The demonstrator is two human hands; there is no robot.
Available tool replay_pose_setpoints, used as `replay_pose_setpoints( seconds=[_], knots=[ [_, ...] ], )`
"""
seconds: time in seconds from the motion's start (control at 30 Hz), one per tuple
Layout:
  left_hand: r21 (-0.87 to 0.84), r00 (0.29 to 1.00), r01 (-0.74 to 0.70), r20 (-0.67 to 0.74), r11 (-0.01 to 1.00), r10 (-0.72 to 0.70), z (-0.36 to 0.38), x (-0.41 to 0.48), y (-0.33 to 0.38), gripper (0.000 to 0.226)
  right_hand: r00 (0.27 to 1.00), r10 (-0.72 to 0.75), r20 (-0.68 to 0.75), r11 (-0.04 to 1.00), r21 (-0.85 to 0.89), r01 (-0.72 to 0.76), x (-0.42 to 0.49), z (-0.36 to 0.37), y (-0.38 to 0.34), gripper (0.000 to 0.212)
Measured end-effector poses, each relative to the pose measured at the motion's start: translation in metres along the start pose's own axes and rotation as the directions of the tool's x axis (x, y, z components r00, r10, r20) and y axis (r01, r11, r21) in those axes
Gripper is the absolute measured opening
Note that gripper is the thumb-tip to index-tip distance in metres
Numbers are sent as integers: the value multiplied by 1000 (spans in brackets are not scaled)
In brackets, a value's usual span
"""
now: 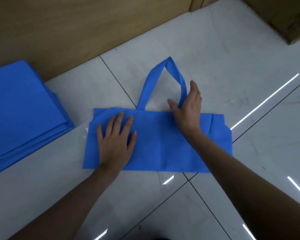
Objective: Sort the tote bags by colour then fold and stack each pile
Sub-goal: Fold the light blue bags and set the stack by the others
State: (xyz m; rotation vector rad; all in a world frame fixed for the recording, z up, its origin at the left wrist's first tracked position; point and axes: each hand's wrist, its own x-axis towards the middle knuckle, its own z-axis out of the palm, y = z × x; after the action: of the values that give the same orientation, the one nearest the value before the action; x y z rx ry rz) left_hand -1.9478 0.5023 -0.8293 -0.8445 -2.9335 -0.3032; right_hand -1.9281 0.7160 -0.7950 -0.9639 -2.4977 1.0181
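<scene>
Blue tote bag lies part-folded on the floor tiles; your left hand presses it, fingers spread, your right hand rests open against its handle. Seemingly left: tuck handle, fold again, add to blue pile.

Cut off at the left edge of the frame: the stack of blue tote bags, its layers too fine to count. Hidden under the right hand: the foot of the handle, right strap, where it meets the folded tote bag. Covered by the left hand: part of the bag's left half. Clipped by the top and right edges: the cardboard box in the upper right, markings blurred. Cropped at the bottom edge: both forearms, and a dark shape, unidentifiable.
</scene>
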Motion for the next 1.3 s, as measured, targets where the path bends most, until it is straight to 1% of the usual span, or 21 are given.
replay_pose_setpoints(
  seconds=[0.03, 0.1, 0.13, 0.17, 0.23, 0.27, 0.33, 0.4, 0.47, 0.6, 0.67, 0.77, 0.87, 0.93, 1.0, 1.03, 1.13, 1.17, 1.23, 1.27, 1.3],
  knots=[
    [12, 1000, 20, 4, 1000, -20, 1, 1, -2, 49, 997, 41, 62, 997, 66, -45, 10, 0, -6, 81],
    [34, 997, 52, 61, 998, -54, 5, 1, -7, 52, 980, 118, 157, 960, 234, -153, 22, -2, -16, 73],
    [44, 992, 71, 105, 997, -75, 7, 0, -9, 54, 982, 117, 147, 944, 291, -156, 21, -4, -21, 66],
    [54, 984, 90, 147, 994, -97, 8, -1, -9, 55, 991, 82, 102, 943, 313, -110, 16, -7, -24, 58],
    [68, 971, 121, 199, 990, -132, 10, -1, -9, 58, 993, -117, -10, 966, 233, 116, -5, -15, -23, 48],
    [71, 967, 131, 212, 989, -143, 11, -2, -8, 59, 965, -259, -26, 956, 137, 260, -20, -17, -17, 48],
    [74, 962, 145, 223, 987, -158, 11, -2, -8, 58, 874, -483, 60, 873, -50, 486, -53, -16, 4, 52],
    [71, 961, 154, 223, 986, -166, 8, -1, -6, 57, 793, -578, 193, 775, -175, 608, -85, -10, 30, 50],
    [80, 957, 163, 232, 983, -177, 4, 0, -4, 58, 772, -566, 289, 720, -282, 634, -115, -4, 50, 48],
    [142, 939, 210, 246, 967, -240, -8, 6, -7, 59, 847, -437, 303, 713, -457, 532, -148, -7, 54, 55],
    [188, 933, 210, 254, 959, -254, -15, 11, -9, 61, 850, -400, 342, 717, -462, 523, -154, -12, 48, 61],
    [247, 919, 218, 275, 944, -284, -23, 17, -8, 65, 842, -325, 431, 714, -472, 517, -158, -14, 46, 60],
    [256, 892, 264, 301, 930, -336, -28, 15, -12, 68, 863, -235, 448, 699, -539, 470, -154, -10, 47, 66],
    [217, 898, 282, 283, 935, -337, -33, 11, -16, 66, 858, -219, 464, 689, -550, 473, -150, -9, 50, 67],
    [158, 908, 307, 246, 938, -339, -39, 6, -20, 60, 852, -246, 462, 688, -535, 490, -145, -11, 53, 65],
    [138, 898, 325, 263, 935, -351, -43, 4, -22, 58, 852, -262, 453, 691, -528, 494, -144, -15, 55, 63],
    [14, 834, 403, 407, 915, -373, -48, -1, -31, 47, 853, -267, 449, 718, -498, 486, -144, -25, 58, 56],
    [-62, 814, 428, 460, 902, -355, -49, -3, -33, 41, 843, -250, 477, 742, -464, 483, -144, -28, 59, 60],
    [-272, 774, 506, 562, 819, -291, -49, -9, -38, 37, 810, -229, 540, 793, -380, 477, -141, -32, 60, 76],
    [-386, 737, 587, 617, 711, -274, -52, -12, -39, 36, 794, -223, 566, 809, -347, 474, -139, -33, 62, 81],
    [-468, 678, 686, 689, 557, -256, -56, -14, -38, 31, 780, -222, 584, 817, -325, 476, -136, -35, 65, 82]
  ],
)
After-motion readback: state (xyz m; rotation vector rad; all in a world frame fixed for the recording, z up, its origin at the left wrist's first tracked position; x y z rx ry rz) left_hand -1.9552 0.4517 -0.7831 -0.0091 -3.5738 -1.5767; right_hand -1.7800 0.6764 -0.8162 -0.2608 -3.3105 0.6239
